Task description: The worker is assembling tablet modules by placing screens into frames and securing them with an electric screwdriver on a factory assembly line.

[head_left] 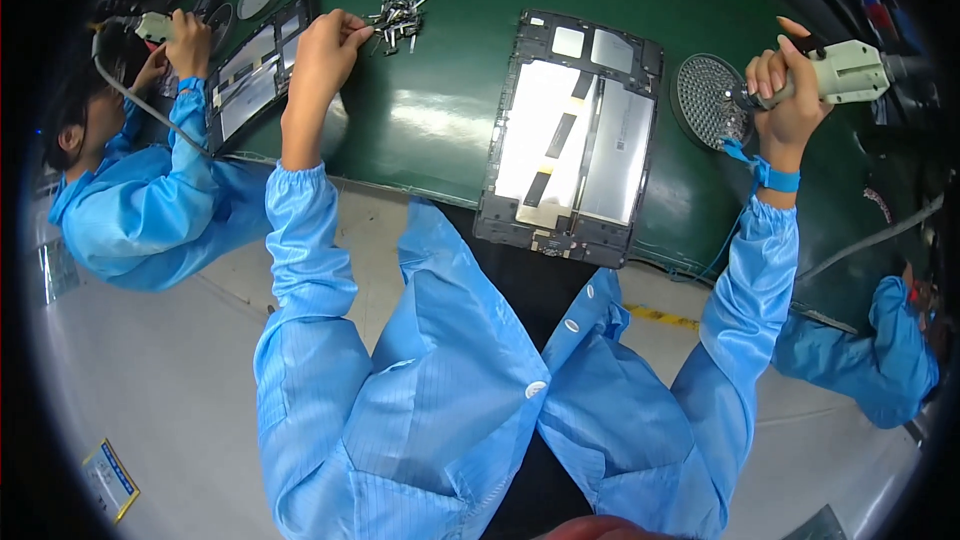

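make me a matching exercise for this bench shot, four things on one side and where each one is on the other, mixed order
Things:
1. pile of screws
2. electric screwdriver
3. opened tablet back
4. round perforated screw tray

Places:
A. flat on the green mat, between the two arms
B. at the fingertips of the left hand
C. gripped in the right hand
D. on the mat just left of the right hand, under the tool's tip

Pairs: 1-B, 2-C, 3-A, 4-D

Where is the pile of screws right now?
In the head view the pile of screws lies on the green table, upper left of the open tablet frame, right at the left hand's fingertips.
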`<state>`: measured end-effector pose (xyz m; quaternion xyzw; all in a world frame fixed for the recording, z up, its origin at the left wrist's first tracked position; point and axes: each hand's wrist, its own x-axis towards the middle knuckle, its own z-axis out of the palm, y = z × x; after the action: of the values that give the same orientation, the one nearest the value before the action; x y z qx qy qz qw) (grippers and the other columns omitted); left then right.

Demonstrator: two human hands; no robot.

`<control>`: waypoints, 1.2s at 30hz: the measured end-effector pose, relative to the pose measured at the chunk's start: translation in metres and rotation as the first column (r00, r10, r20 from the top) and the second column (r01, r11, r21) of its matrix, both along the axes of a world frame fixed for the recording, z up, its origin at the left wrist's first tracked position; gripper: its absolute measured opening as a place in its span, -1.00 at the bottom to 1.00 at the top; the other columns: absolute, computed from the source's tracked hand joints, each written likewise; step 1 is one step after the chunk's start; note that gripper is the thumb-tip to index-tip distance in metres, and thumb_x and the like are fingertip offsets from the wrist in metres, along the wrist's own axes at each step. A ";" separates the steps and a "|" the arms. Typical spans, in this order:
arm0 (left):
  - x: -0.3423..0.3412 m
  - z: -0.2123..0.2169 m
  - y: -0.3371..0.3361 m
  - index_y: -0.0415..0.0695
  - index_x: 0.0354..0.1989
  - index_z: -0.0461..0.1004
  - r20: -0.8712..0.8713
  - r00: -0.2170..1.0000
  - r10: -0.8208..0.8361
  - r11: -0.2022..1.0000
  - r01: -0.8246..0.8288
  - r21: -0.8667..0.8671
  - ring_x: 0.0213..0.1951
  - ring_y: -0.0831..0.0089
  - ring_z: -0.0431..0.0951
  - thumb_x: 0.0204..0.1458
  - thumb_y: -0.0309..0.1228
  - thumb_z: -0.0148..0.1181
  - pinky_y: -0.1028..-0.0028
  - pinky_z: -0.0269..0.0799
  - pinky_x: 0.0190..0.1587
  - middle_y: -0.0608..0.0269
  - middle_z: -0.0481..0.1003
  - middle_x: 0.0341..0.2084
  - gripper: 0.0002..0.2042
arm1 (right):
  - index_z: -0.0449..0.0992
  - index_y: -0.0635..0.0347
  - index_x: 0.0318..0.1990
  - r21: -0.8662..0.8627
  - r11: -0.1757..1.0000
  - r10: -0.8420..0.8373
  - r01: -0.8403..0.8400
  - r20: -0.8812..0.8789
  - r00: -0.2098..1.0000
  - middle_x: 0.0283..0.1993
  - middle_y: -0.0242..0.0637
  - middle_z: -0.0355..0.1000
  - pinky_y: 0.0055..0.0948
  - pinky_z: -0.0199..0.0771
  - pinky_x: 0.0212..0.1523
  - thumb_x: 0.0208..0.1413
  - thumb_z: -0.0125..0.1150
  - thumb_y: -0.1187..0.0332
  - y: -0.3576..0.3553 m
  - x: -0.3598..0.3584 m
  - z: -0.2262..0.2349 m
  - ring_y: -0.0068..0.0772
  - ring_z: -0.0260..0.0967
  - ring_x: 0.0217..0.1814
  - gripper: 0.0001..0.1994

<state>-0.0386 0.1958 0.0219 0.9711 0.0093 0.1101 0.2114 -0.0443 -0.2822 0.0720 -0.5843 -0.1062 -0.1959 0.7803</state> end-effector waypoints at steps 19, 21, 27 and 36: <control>0.042 0.009 -0.122 -0.27 -0.12 0.68 -0.104 0.827 -0.552 0.625 0.328 -0.708 -0.26 0.52 0.54 0.12 -0.33 0.35 0.54 0.45 -0.14 0.19 0.64 -0.29 -0.73 | 0.51 0.51 -0.10 -0.001 1.000 0.006 -0.006 0.012 1.000 -0.66 -0.36 0.16 -0.40 0.24 -0.62 0.16 0.11 0.54 -0.006 0.000 -0.002 -0.51 0.12 -0.71 -0.79; 0.042 0.000 -0.119 -0.31 -0.10 0.66 -0.120 0.832 -0.542 0.551 0.243 -0.798 -0.22 0.48 0.55 0.12 -0.35 0.33 0.53 0.43 -0.08 0.15 0.65 -0.23 -0.72 | 0.39 0.52 0.06 -0.071 0.997 -0.042 0.040 -0.034 0.999 -0.65 -0.46 0.06 -0.47 0.20 -0.58 0.21 0.03 0.46 -0.007 0.005 -0.011 -0.57 0.05 -0.69 -0.68; 0.041 0.004 -0.122 -0.28 -0.07 0.65 -0.186 0.817 -0.546 0.515 0.152 -0.844 -0.18 0.54 0.47 0.14 -0.33 0.31 0.55 0.34 -0.08 0.18 0.63 -0.14 -0.71 | 0.52 0.44 -0.11 0.037 0.997 0.073 -0.073 0.009 0.997 -0.64 -0.42 0.08 -0.41 0.20 -0.54 0.22 0.09 0.37 -0.031 0.017 -0.029 -0.51 0.11 -0.64 -0.74; 0.035 -0.008 -0.126 -0.20 0.00 0.64 -0.192 0.850 -0.491 0.615 0.182 -0.767 -0.24 0.62 0.45 0.15 -0.30 0.32 0.60 0.31 -0.13 0.25 0.64 -0.13 -0.69 | 0.46 0.35 -0.02 0.001 0.999 -0.051 0.051 -0.042 0.998 -0.72 -0.45 0.12 -0.49 0.21 -0.73 0.24 0.07 0.47 0.009 0.012 -0.010 -0.58 0.04 -0.81 -0.79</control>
<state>-0.0038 0.0698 0.0143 0.7916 -0.0933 -0.1375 0.5879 -0.0323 -0.2730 0.0622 -0.5901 -0.0749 -0.2034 0.7776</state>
